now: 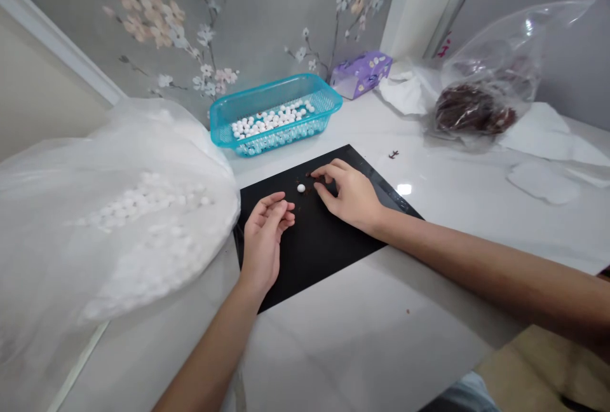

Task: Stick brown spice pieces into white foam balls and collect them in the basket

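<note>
A small white bead-like ball (301, 188) lies on a black mat (314, 243), between my two hands. My left hand (267, 231) is to the left of the ball, its thumb pressed against its curled fingers; anything in that pinch is too small to make out. On the other side, my right hand (350, 194) rests over the mat with thumb and forefinger apart. Its fingertips are close to small dark brown bits (308, 191) scattered around the ball.
Behind the mat stands a turquoise basket (276, 89) with many white balls. A large translucent bag (157, 132) of similar balls bulges at the left. At the right are a clear bag of dark brown pieces (471, 110), white paper (543, 183), a purple tissue pack (365, 74) and a brown twig-like piece (393, 154).
</note>
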Tool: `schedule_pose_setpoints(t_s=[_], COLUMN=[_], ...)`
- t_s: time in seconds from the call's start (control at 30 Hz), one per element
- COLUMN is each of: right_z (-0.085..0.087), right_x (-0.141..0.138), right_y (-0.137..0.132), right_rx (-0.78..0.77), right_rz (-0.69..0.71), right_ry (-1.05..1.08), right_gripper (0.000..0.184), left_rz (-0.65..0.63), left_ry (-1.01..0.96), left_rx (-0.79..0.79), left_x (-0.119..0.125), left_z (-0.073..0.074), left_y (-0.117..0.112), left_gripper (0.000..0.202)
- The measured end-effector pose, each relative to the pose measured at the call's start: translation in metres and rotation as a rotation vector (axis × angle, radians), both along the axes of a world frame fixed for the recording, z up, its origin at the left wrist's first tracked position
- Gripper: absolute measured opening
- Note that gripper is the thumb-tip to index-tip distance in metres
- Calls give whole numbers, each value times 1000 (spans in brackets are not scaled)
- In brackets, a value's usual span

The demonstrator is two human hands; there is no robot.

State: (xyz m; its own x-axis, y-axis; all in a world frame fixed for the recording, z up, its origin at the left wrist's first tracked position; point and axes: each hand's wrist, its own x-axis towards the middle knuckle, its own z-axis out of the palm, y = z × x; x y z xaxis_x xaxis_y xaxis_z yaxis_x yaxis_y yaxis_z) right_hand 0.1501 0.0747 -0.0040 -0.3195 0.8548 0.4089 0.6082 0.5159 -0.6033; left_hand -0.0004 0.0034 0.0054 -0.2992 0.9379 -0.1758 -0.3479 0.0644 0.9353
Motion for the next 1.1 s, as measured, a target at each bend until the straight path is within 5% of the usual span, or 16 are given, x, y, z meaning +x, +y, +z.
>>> schedule_pose_setpoints(t_s=[0.23,0.4,0.77,0.87,1.0,1.1], right_z=[-3,0,0,2,1,-1], right_x=[-5,-2,1,0,-6,-9], right_y=[3,2,-8,-10,-5,1], right_rx=[-38,-38,120,123,27,-54], right_rz=[120,120,394,308,-4,-73], right_ry=[-126,-15,87,109,107,32], right_gripper=[26,17,17,19,20,18], left_rz=[-23,-29,-46,-39,-28,-16], left_ry=[56,88,305,302,249,231], left_rx=[6,5,69,75,42,24], left_x=[1,2,5,5,5,5], left_z=[-2,-2,-4,-4,-4,-4], left_y=[-1,-1,-3,-2,-2,-2], left_gripper=[18,17,17,15,17,22])
